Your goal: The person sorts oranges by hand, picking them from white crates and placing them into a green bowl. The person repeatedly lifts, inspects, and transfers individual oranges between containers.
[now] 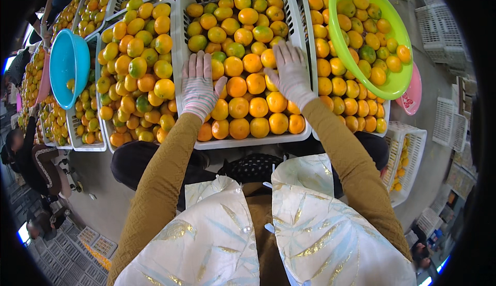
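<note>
Before me stands a white plastic crate (252, 144) of mandarin oranges (236, 87). The fruit nearest me sits in neat rows; farther back it lies loosely, some of it greenish. My left hand (200, 82), in a striped knit glove, rests palm down along the crate's left side, thumb apart and touching the fruit. Across from it, my gloved right hand (291, 73) lies flat over the mandarins at the right side, its fingers slightly apart and its thumb pointing inward. Neither hand holds a fruit; what lies beneath the palms is hidden.
A lime-green basin (401, 80) of mandarins tilts over the right-hand crate (385, 129). More fruit fills the left crate (175, 34). A blue basin (64, 65) sits farther left. Another crate (416, 162) stands on the floor at right. People work along the left side.
</note>
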Demonstrator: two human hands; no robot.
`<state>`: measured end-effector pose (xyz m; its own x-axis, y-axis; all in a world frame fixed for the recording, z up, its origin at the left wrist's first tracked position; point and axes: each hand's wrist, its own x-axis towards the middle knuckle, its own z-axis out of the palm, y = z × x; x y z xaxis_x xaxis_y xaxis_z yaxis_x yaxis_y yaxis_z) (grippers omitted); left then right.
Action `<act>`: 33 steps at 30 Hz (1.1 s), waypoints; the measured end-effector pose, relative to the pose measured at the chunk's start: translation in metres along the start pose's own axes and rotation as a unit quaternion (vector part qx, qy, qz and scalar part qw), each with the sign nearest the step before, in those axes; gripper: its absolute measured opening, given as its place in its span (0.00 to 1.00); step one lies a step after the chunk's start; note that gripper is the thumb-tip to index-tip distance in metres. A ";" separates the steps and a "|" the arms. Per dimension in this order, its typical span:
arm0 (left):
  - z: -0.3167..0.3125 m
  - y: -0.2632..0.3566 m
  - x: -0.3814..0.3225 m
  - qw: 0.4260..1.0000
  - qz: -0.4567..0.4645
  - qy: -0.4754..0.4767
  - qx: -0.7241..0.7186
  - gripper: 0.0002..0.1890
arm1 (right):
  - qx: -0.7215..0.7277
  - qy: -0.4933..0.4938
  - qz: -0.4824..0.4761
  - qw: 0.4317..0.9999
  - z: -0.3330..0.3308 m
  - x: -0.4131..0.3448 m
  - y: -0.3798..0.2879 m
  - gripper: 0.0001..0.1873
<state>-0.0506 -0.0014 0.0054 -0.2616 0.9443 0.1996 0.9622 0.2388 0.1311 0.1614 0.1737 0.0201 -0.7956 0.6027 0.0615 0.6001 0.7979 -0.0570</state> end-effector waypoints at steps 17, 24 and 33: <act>-0.006 0.058 0.097 0.960 0.092 -0.262 0.026 0.29 | 0.018 -0.224 -0.060 0.973 -0.016 0.052 0.025 0.35; 0.004 0.052 0.099 0.969 0.076 -0.234 -0.029 0.31 | 0.169 -0.187 -0.014 0.968 -0.002 0.049 0.032 0.34; 0.006 0.041 0.094 0.966 0.061 -0.206 -0.141 0.29 | 0.204 -0.173 -0.015 0.963 0.015 0.047 0.039 0.34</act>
<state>-0.0356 0.0990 0.0233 -0.0397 0.9854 -0.1653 0.9097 0.1041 0.4021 0.1465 0.2329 0.0058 -0.8344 0.4845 -0.2626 0.5501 0.7026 -0.4514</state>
